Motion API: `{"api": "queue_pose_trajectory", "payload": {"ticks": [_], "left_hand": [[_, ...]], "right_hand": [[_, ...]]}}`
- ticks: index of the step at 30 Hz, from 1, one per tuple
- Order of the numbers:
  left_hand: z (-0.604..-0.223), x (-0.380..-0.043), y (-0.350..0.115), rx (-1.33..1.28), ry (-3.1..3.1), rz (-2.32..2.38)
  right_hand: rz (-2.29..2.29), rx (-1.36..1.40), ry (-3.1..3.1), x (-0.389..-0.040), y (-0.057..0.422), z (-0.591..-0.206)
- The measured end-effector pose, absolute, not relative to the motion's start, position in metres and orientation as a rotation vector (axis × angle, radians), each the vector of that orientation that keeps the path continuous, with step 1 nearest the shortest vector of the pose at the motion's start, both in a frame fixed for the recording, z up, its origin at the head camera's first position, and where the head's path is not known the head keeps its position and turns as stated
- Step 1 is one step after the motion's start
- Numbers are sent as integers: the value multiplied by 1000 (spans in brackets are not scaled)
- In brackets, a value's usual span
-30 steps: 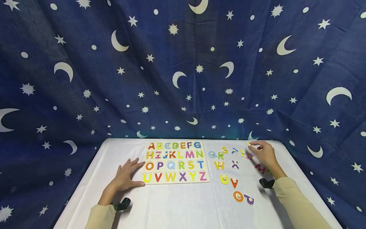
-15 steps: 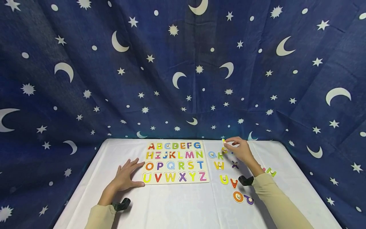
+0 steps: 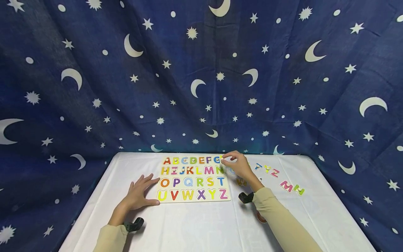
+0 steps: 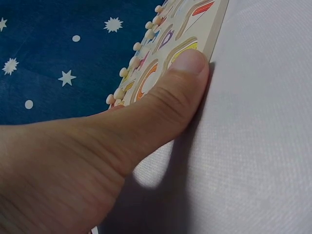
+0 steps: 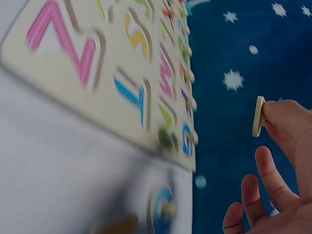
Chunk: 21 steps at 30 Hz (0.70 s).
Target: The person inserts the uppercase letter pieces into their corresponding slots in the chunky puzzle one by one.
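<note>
My right hand (image 3: 240,165) pinches a small yellow letter piece (image 3: 221,158) between thumb and fingertips, above the board's upper right corner near the G. In the right wrist view this wooden piece (image 5: 258,117) is edge-on, so its letter is unclear; the other fingers spread apart. A wooden alphabet puzzle board (image 3: 195,176) lies on the table. Knobbed letters fill its slots from A to K; the slots from L onward show printed letters without knobs. My left hand (image 3: 138,192) rests at the board's left edge, its thumb (image 4: 170,92) touching the lower left corner.
Right of the board lie loose knobbed letters: a blue T (image 3: 258,166), a yellow Y (image 3: 267,169), a pink Z (image 3: 275,173), a red-pink M (image 3: 286,186) and a green N (image 3: 298,190). My right arm covers several others. A starry blue curtain (image 3: 201,87) hangs behind the white table (image 3: 189,227).
My right hand has carried the yellow letter piece leftward from the table's far right to above the board's upper right corner. The left hand stays put.
</note>
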<state>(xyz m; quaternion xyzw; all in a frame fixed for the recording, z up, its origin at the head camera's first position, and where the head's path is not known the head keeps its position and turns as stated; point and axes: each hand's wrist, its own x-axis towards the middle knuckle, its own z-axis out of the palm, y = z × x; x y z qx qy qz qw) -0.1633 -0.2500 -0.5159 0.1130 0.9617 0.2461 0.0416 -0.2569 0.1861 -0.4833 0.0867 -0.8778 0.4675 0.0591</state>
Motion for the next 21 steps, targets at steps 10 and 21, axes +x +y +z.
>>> {"api": "queue_pose_trajectory", "payload": {"ticks": [10, 21], "left_hand": [[-514, -164, -250, 344, 2944, 752], [-516, -164, -251, 326, 2938, 763]], "right_hand": [[1490, 292, -2645, -261, 138, -500], [1288, 442, -2682, -261, 96, -516]]}}
